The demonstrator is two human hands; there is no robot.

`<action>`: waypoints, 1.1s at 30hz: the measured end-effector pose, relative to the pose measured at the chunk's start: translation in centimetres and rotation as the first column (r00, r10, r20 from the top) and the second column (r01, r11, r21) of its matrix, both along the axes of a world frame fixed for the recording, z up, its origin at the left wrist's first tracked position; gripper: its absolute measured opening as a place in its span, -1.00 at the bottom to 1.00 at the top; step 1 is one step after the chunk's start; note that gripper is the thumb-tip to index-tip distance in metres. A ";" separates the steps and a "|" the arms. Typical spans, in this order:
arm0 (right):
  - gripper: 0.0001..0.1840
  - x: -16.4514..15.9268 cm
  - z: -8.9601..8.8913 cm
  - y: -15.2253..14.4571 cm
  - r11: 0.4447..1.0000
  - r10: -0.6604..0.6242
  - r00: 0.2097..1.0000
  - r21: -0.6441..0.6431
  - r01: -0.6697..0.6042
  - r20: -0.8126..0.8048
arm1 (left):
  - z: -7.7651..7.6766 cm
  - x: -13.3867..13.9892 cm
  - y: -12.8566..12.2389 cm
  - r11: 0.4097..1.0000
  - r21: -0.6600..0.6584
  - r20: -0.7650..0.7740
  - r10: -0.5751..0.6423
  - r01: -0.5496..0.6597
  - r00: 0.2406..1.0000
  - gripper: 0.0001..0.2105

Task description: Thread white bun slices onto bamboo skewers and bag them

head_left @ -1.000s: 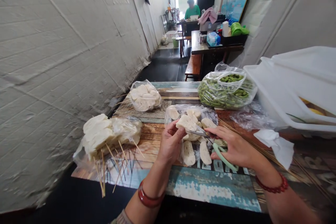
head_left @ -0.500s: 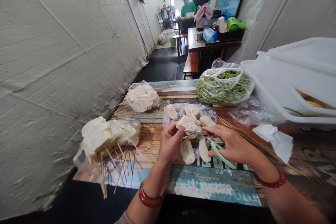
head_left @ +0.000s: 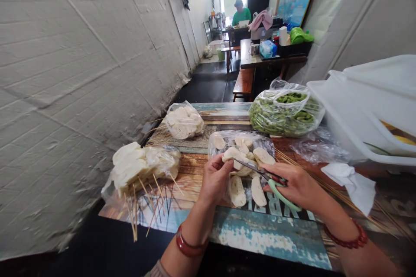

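Just above a spread clear plastic bag [head_left: 264,139], a pale slice [head_left: 232,154] of soft-looking food is being pinched at its near edge; the person's left hand [head_left: 216,177] is clamping it between thumb and fingers. The right hand [head_left: 296,185] is closing around the handles of green-handled scissors [head_left: 283,198], whose dark blades are meeting the slice from the right. Whether the blades are parted around it or lying against it, I cannot tell.

More pale pieces [head_left: 237,191] are lying about the bag, some along its near edge. Left of the bag, a stack of similar slices [head_left: 131,166] is resting partly in plastic, with thin wooden skewers [head_left: 133,220] poking toward the viewer. Beyond the bag to the left, another bag of pale pieces [head_left: 184,122] is sitting; beyond it to the right, a bulging bag of green pods [head_left: 287,114]. Right of the bag, loose sticks [head_left: 320,177] are running beside a crumpled white tissue [head_left: 352,184]. Far beyond it, a person in green [head_left: 241,16] is sitting.

The step in hand seems to be trimming or cutting this slice; the next move is calling for a steady pinch, with the left fingers clear of the blades.
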State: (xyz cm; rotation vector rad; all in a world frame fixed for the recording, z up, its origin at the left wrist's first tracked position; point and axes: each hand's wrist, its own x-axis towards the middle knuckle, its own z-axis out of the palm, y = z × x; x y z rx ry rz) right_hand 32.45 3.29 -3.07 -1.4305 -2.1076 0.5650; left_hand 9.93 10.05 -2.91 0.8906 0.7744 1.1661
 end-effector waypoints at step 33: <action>-0.29 -0.5 0.9 0.1 0.990 -0.058 0.996 -0.131 0.049 -0.067 | -1.0 -0.2 0.0 0.987 0.086 -0.157 -0.121 0.135 0.980 -0.73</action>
